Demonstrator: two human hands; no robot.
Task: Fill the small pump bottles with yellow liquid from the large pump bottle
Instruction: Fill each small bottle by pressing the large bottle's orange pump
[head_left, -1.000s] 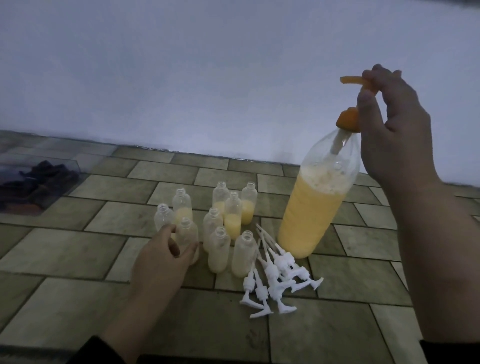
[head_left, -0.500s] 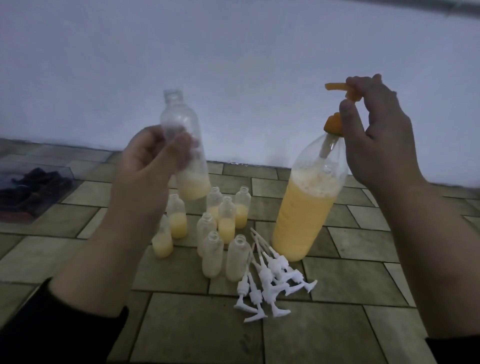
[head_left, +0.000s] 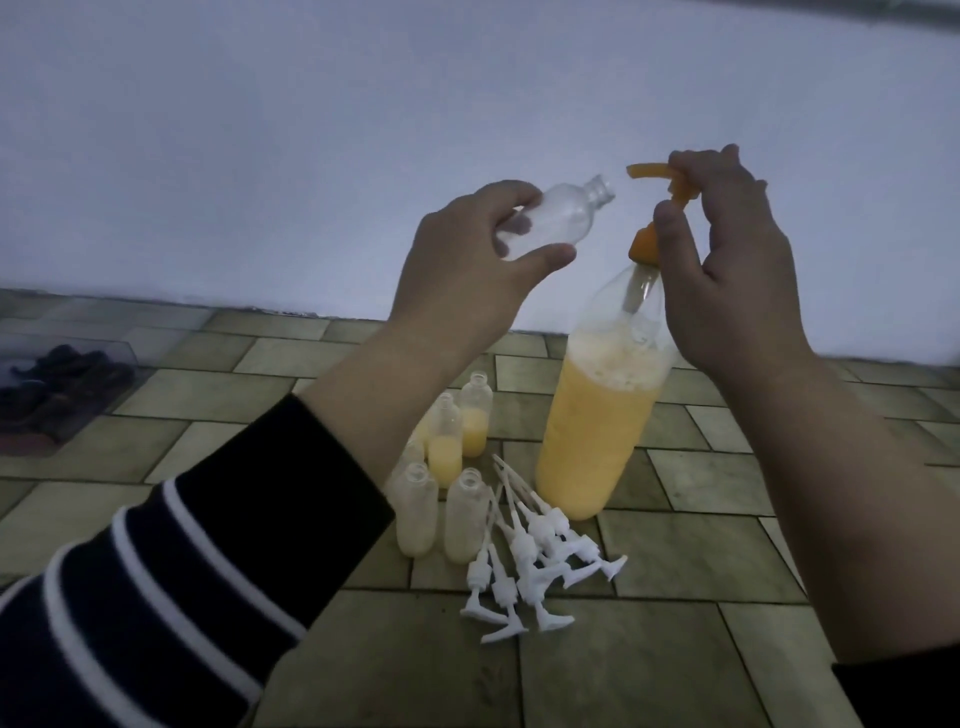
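My left hand (head_left: 467, 260) holds a small clear bottle (head_left: 200, 221) tilted, its open mouth pointing right toward the orange pump spout (head_left: 649, 171), a short gap away. My right hand (head_left: 727, 260) grips the orange pump head on top of the large bottle (head_left: 597, 431), which stands on the tiled floor, mostly full of yellow liquid with foam on top. Below my left forearm stand several small bottles (head_left: 460, 452), some partly filled with yellow liquid, others pale.
A pile of white pump tops (head_left: 530, 556) lies on the floor in front of the large bottle. A clear box with dark items (head_left: 57, 384) sits at the far left. A white wall (head_left: 363, 130) rises behind the tiles.
My left hand picked up a small bottle from the group, raised it, then carried it right and tilted its mouth toward the pump spout. My right hand stayed on the pump.
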